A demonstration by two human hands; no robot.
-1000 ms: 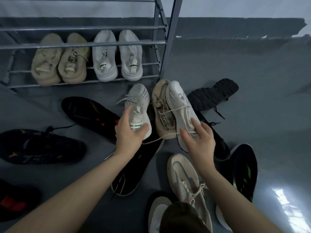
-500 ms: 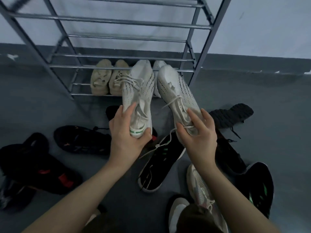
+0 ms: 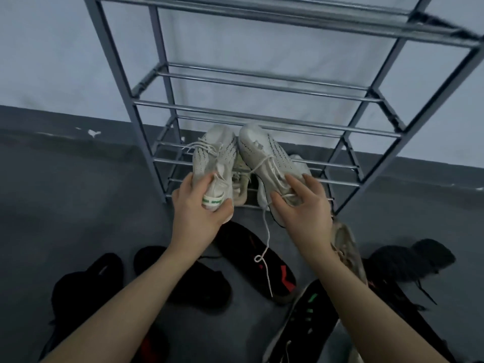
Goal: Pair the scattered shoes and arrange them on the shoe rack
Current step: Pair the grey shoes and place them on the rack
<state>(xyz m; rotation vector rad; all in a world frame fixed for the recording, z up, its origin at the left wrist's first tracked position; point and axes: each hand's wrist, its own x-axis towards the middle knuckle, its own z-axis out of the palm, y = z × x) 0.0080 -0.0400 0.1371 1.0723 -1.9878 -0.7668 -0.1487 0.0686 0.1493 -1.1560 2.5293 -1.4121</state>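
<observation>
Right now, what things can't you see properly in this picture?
Head view only:
- Shoes on the bottom shelf of the rack: mostly hidden behind the two white sneakers in the left hand and right hand.
- Green heel tag writing: too small.
- Black shoes at bottom: cut off, dark.

both hands point(image 3: 199, 213) raised, fingers curled, gripping

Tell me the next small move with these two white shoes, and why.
Probably carry both forward, toes first, onto an empty shelf above the bottom one. The left hand and right hand each grip a matching white shoe at the rack front, and the bottom shelf already holds shoes. Mind the dangling lace.
</observation>
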